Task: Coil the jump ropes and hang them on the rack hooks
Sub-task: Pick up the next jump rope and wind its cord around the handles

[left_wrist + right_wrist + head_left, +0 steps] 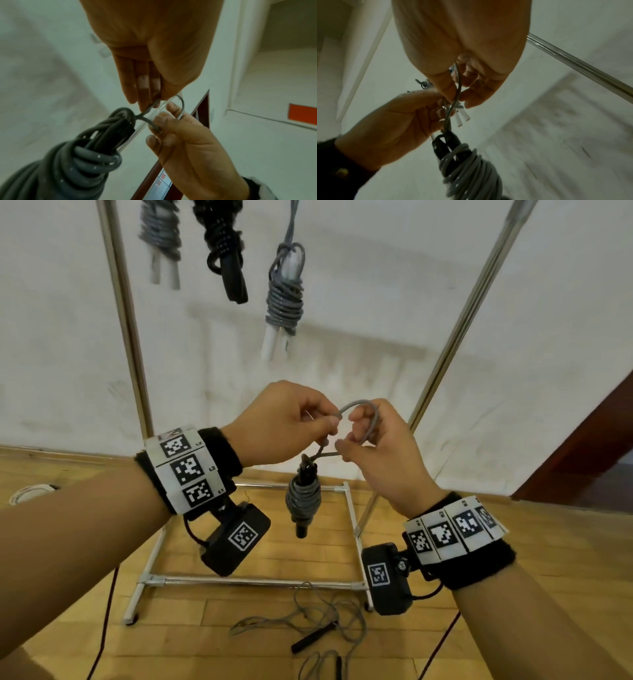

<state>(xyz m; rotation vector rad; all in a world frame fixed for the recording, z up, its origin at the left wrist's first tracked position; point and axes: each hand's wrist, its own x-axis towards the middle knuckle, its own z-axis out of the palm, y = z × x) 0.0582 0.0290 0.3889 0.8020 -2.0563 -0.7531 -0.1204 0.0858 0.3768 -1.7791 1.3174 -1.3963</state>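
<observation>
Progress: three coiled ropes hung on rack; fourth bundle dangled below both hands, left hand and right hand pinching its loop; one loose rope left on floor.

The shiny, smooth metal-tube rack stands on a pale, satin-finished wooden plank floor. The grey coiled jump rope looks like smooth, slightly glossy plastic cord, its black handles matt.
</observation>
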